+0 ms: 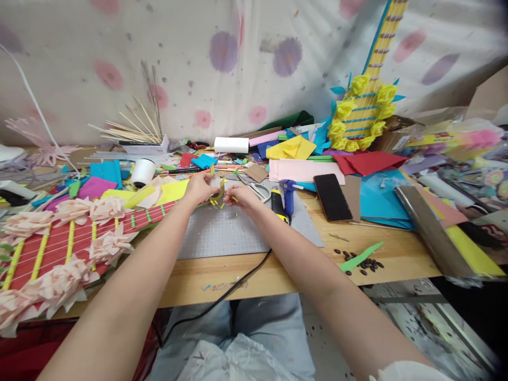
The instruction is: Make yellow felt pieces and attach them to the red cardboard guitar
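Observation:
Both my hands meet over the grey cutting mat (226, 233) at the middle of the wooden table (278, 270). My left hand (200, 189) pinches a small piece of pale and yellow paper (217, 185). My right hand (242, 197) holds the same small piece from the right, fingers closed on it. Small yellow scraps lie on the mat under them. A red paper guitar with pale pink paper flowers (59, 248) lies just left of my left hand.
Scissors (260, 190), a blue and yellow glue gun (283, 196) with a black cord and a black phone (332, 197) lie right of the hands. Coloured paper sheets, a white tape roll (143, 172), sticks and a yellow-flowered paper guitar (363, 111) crowd the back.

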The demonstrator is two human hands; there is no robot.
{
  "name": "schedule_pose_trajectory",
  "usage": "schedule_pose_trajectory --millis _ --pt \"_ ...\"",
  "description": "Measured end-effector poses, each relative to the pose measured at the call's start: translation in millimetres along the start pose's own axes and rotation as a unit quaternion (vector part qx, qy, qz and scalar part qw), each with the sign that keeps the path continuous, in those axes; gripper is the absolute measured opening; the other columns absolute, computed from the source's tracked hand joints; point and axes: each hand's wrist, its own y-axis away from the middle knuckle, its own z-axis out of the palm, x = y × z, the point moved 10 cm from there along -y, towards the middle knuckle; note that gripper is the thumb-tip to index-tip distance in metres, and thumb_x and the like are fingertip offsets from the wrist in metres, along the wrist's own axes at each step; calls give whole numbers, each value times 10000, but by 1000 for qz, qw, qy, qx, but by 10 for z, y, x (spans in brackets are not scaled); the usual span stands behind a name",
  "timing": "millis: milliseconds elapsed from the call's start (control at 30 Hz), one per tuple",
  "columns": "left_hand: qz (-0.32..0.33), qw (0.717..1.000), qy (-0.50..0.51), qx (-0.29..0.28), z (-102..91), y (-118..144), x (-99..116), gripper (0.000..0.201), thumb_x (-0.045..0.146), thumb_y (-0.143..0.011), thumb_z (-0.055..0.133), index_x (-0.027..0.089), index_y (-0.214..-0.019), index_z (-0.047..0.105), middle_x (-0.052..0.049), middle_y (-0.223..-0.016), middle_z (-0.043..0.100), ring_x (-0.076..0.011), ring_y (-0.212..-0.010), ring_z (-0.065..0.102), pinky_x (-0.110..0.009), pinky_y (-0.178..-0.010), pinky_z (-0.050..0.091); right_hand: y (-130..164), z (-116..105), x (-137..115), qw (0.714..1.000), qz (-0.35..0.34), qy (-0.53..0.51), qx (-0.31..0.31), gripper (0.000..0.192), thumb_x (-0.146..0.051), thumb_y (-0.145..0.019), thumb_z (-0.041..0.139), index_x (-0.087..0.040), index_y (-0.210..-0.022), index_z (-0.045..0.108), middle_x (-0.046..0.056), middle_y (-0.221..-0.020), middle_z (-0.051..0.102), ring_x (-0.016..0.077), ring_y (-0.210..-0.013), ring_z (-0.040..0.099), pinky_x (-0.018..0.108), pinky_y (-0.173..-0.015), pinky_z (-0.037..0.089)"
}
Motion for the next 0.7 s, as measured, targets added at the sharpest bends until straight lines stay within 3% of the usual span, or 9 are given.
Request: schedule_pose_trajectory --millis 67,133,200,267,400,467,533,600,700 --pt "-2 1000 -6 0 -14 15 22 477 314 -491 713 156 -931 617 -66 -949 672 -204 -826 616 -275 -706 454 45 -75 -138 984 -63 157 52 131 -107 -724 450 -170 -632 521 8 -589 608 118 -587 569 224 -632 431" --pt "0 1000 -11 -5 -20 30 49 447 313 -505 707 160 -916 622 -66 -937 675 -207 -810 617 -280 -691 452 130 -84 -312 927 -136 332 106 126 -154 -757 447 -175 -726 568 43 -723 654 155 -734 601 246 -695 420" --pt "1 1000 -13 -9 -24 39 62 428 313 -512 704 161 -904 625 -68 -929 675 -210 -797 617 -285 -682 450 187 -48 -392 884 -171 415 131 157 -184 -779 430 -178 -792 587 63 -807 666 175 -814 602 260 -722 412" --pt "2 1000 -12 -9 -26 40 62 415 307 -515 701 158 -895 627 -69 -925 675 -212 -794 616 -289 -684 448 164 -28 -356 899 -162 390 118 156 -179 -775 429 -177 -780 585 48 -760 669 158 -770 606 242 -698 418" --pt "-4 1000 -11 0 -50 32 31 458 311 -501 707 147 -920 621 -78 -952 668 -216 -823 613 -295 -711 447 -18 3 -92 988 -57 139 45 113 -116 -721 447 -166 -656 526 -6 -560 621 96 -541 571 196 -591 440" --pt "-9 1000 -19 5 -69 30 17 485 318 -492 710 142 -935 617 -82 -971 664 -219 -837 611 -298 -724 446 -78 28 -10 998 -19 56 25 109 -104 -709 451 -164 -632 499 -13 -522 599 83 -483 546 194 -561 448" --pt "-9 1000 -26 5 -77 31 19 481 318 -495 707 143 -933 618 -80 -969 665 -219 -838 611 -298 -725 447 -93 27 -15 997 -18 71 24 102 -110 -716 453 -162 -644 505 -5 -540 608 87 -500 557 195 -568 451" --pt "-6 1000 -28 1 -80 32 28 470 318 -503 703 148 -933 621 -72 -955 669 -216 -833 612 -295 -712 449 -57 0 -110 981 -55 178 48 109 -132 -735 448 -162 -679 537 18 -617 642 111 -593 596 209 -613 451" --pt "-1 1000 -23 1 -90 32 34 475 320 -501 708 158 -940 624 -63 -944 672 -212 -815 616 -287 -684 452 75 7 -350 905 -149 382 110 157 -185 -774 430 -173 -772 586 64 -788 675 171 -794 620 252 -711 436"
